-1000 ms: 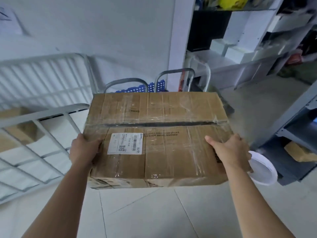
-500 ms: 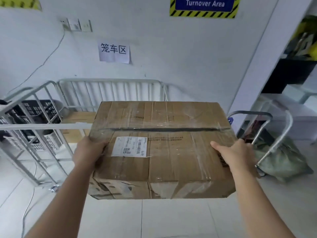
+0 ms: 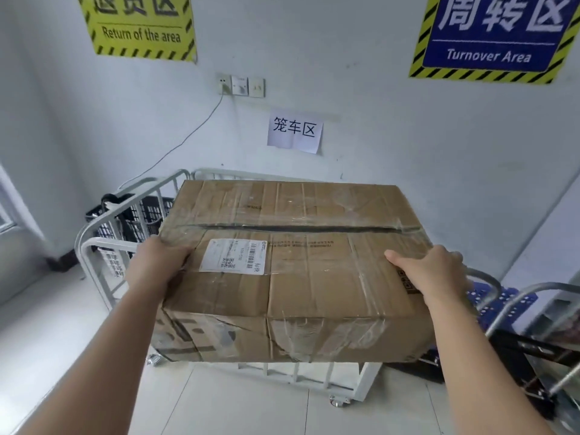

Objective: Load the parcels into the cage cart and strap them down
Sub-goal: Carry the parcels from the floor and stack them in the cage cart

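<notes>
I carry a large taped cardboard parcel (image 3: 301, 265) with a white shipping label on top, held out in front of me at chest height. My left hand (image 3: 157, 265) grips its left edge, thumb on top. My right hand (image 3: 430, 271) grips the right edge the same way. Right behind and below the parcel stands the white metal cage cart (image 3: 103, 243) on castors, against the wall. The parcel hides most of the cart's inside.
Black plastic crates (image 3: 144, 215) sit left of the cart behind its bars. A hand trolley with grey tube handles and a blue deck (image 3: 502, 302) stands at the right. A cable hangs from wall sockets (image 3: 241, 86). Signs hang on the white wall.
I have turned left and stepped toward the cage cart. The cart moved from the left of the view to straight behind the parcel. Both hands keep the same grip.
</notes>
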Tool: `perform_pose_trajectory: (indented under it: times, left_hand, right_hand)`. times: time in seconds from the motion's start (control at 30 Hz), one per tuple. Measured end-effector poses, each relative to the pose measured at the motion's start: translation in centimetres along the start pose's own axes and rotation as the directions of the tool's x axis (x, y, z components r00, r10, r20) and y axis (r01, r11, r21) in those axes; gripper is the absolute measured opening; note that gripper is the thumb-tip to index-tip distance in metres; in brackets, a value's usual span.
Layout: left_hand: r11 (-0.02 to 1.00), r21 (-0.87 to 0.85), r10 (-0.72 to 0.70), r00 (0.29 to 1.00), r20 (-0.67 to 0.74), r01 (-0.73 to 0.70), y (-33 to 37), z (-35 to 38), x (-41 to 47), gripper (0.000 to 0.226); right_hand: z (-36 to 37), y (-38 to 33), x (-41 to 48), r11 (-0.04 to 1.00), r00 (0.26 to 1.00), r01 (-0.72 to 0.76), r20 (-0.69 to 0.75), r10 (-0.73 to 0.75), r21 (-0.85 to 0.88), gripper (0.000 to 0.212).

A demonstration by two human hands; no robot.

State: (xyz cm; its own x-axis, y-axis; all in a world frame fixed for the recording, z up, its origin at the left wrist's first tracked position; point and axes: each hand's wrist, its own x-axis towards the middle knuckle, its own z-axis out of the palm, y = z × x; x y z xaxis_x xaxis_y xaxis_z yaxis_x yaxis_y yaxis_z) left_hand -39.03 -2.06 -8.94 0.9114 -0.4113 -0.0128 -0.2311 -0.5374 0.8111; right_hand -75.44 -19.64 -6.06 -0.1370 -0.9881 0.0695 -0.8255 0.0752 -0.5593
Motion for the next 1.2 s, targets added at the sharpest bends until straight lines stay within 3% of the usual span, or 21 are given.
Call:
perform_pose_trajectory:
  times: [0.13, 0.23, 0.4, 0.63, 0.87, 1.03, 1.2]
  left_hand:
    - [0.999, -0.040, -0.007, 0.998, -0.068, 0.004, 1.3, -0.8, 4.2, 0.031]
    - [0.998, -0.052, -0.032, 0.994, -0.104, 0.027, 2.1, -1.0, 7.4, 0.038]
    - [1.000, -0.031, -0.010, 0.986, -0.169, 0.005, 3.6, -1.1, 11.2, 0.020]
    - [0.999, 0.018, -0.026, 0.980, -0.195, 0.030, 3.5, -0.9, 19.3, 0.023]
    - [0.999, 0.042, -0.023, 0.985, -0.171, 0.031, 2.5, -0.7, 30.5, 0.034]
    - [0.999, 0.052, 0.005, 0.990, -0.140, 0.002, 1.9, -0.4, 38.5, 0.023]
    - [0.996, 0.084, -0.027, 0.992, -0.123, 0.037, 0.7, 0.6, 44.8, 0.026]
  right_hand:
    - [1.8, -5.2, 3.4, 0.997, 0.998, 0.060, 0.016, -0.061, 0.044, 0.089]
    - [3.4, -8.6, 5.6, 0.993, 0.995, 0.092, 0.023, -0.094, 0.077, 0.088]
    - [5.8, -13.5, 8.2, 0.983, 0.991, 0.131, 0.023, -0.135, 0.132, 0.087]
    - [11.0, -19.9, 10.9, 0.977, 0.984, 0.159, 0.052, -0.168, 0.142, 0.087]
    - [17.6, -27.6, 13.0, 0.980, 0.989, 0.134, 0.043, -0.142, 0.149, 0.086]
    - [22.3, -32.8, 14.0, 0.987, 0.996, 0.075, 0.034, -0.080, 0.142, 0.084]
    - [27.3, -36.2, 15.3, 0.992, 0.997, 0.040, 0.056, -0.047, 0.117, 0.082]
